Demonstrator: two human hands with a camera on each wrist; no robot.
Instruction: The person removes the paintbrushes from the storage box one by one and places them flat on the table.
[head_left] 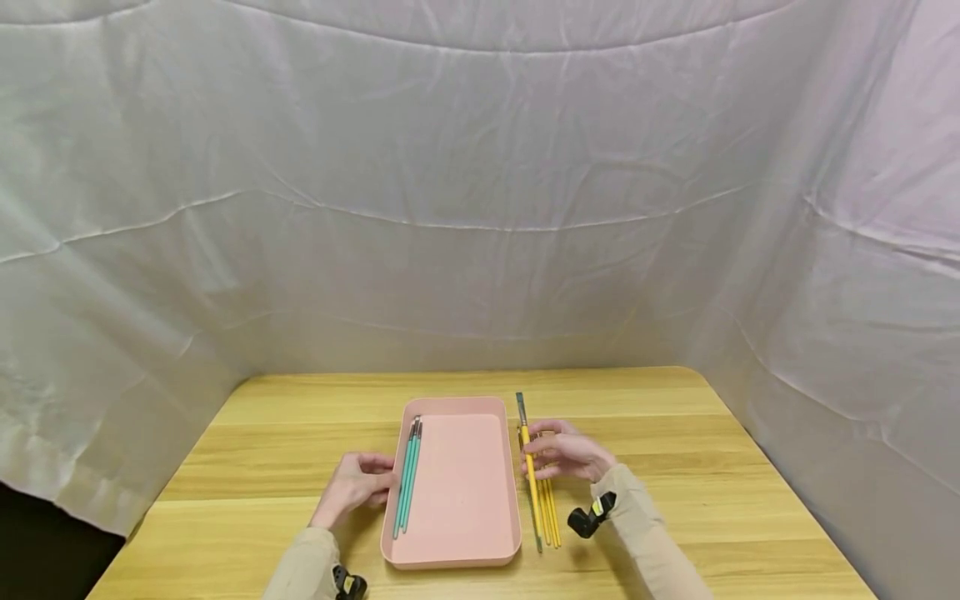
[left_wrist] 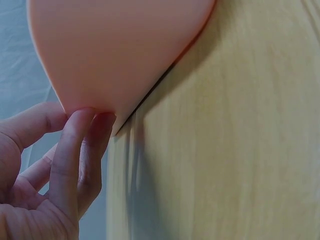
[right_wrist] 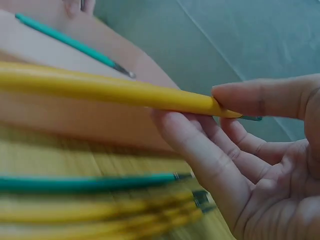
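In the head view a pink tray lies on the table, with teal paintbrushes along the inside of its left wall. My left hand pinches the tray's left side, its fingertips at the rim and outer wall in the left wrist view. Just right of the tray, my right hand holds a yellow paintbrush between thumb and fingers, its flat bristles pointing away from me. Beneath that hand, several yellow paintbrushes and a teal paintbrush lie on the table, partly hidden in the head view.
The wooden table extends on both sides of the tray. A pale grey curtain hangs behind it and at both sides. Each wrist carries a small black camera, the right one close above the tabletop.
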